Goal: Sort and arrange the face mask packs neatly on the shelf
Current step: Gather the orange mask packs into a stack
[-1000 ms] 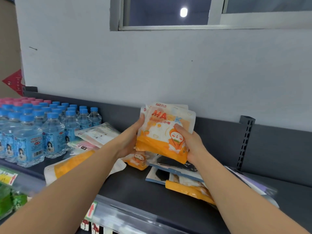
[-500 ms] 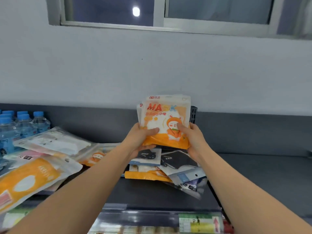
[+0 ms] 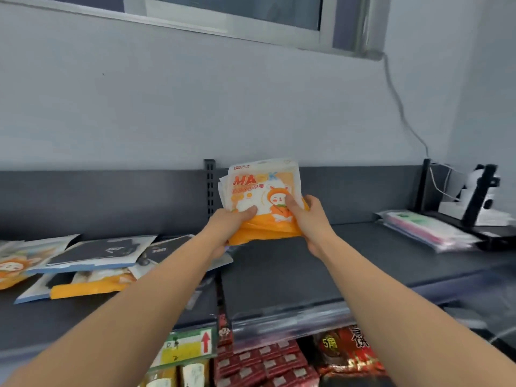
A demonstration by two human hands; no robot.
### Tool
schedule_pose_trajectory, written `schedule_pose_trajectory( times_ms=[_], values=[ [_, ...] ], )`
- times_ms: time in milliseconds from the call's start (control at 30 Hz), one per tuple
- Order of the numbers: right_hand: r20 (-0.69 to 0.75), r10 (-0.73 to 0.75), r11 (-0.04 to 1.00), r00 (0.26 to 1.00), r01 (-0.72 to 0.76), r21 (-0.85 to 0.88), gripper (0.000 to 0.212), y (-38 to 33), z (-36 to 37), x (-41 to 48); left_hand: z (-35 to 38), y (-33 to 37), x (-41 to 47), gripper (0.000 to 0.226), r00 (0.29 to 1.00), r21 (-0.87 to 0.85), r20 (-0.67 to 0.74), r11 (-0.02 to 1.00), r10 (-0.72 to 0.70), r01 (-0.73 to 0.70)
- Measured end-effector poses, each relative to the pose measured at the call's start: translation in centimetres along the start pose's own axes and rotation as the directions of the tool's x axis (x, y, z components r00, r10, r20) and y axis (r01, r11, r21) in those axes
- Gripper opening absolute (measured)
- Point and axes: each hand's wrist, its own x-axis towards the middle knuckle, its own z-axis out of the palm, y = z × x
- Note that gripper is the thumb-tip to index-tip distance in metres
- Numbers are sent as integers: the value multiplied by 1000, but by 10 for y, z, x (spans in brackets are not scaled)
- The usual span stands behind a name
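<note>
- A stack of orange mask packs (image 3: 261, 191) stands upright over the shelf (image 3: 307, 272), right of the mixed pile (image 3: 92, 261)
- The left hand (image 3: 227, 226) has its grip closed on the stack's lower left corner, the right hand (image 3: 311, 219) on the lower right
- Likely step: carrying one sorted kind to its spot
- Next calls for lowering it squarely, edges aligned

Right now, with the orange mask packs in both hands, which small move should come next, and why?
Probably lower the orange mask packs straight down onto the shelf beneath them. The left hand and right hand grip the stack upright above that dark surface, apart from the mixed pile to the left, so setting it there separates the kinds.
</note>
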Motion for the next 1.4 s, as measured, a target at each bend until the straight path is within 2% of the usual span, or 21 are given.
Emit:
schedule_pose_trajectory(
  times_ms=[133, 367, 567, 733, 833, 900, 1000, 1100, 1200, 1333, 1400],
  values=[
    [-12, 41, 998, 999, -41, -39, 68, 0, -67, 16, 68, -1, 7, 45, 1000, -7, 14, 1000, 12, -12],
    [-58, 44, 978, 997, -55, -201, 57, 10, -163, 48, 168, -8, 25, 52, 998, 7, 56, 1000, -29, 28],
    [-133, 113, 934, 985, -151, -323, 75, 31, -224, 83, 233, -13, 54, 44, 987, 102, 119, 990, -107, 96],
    [-173, 153, 888, 973, -212, -408, 75, 43, -252, 113, 268, -24, 89, 53, 978, 191, 140, 974, -152, 124],
    [-168, 159, 843, 973, -222, -490, 66, 48, -265, 128, 284, -29, 107, 59, 974, 260, 146, 956, -175, 133],
    [-177, 138, 792, 975, -216, -571, 60, 53, -272, 136, 294, -32, 117, 62, 972, 309, 142, 941, -188, 137],
    [-177, 56, 650, 983, -170, -741, 53, 54, -278, 143, 309, -37, 125, 69, 972, 409, 127, 903, -198, 130],
    [-155, -17, 558, 988, -119, -821, 46, 53, -283, 148, 320, -39, 126, 73, 976, 489, 95, 863, -197, 126],
    [-137, -61, 444, 989, -96, -891, 46, 53, -285, 152, 326, -38, 126, 78, 980, 477, 55, 867, -191, 142],
    [-106, -195, 230, 975, -60, -971, 40, 52, -285, 156, 330, -37, 124, 73, 985, 410, 40, 902, -168, 137],
    [-82, -244, 190, 966, -35, -981, 38, 51, -286, 156, 330, -37, 120, 74, 985, 410, 41, 902, -169, 138]
  ],
)
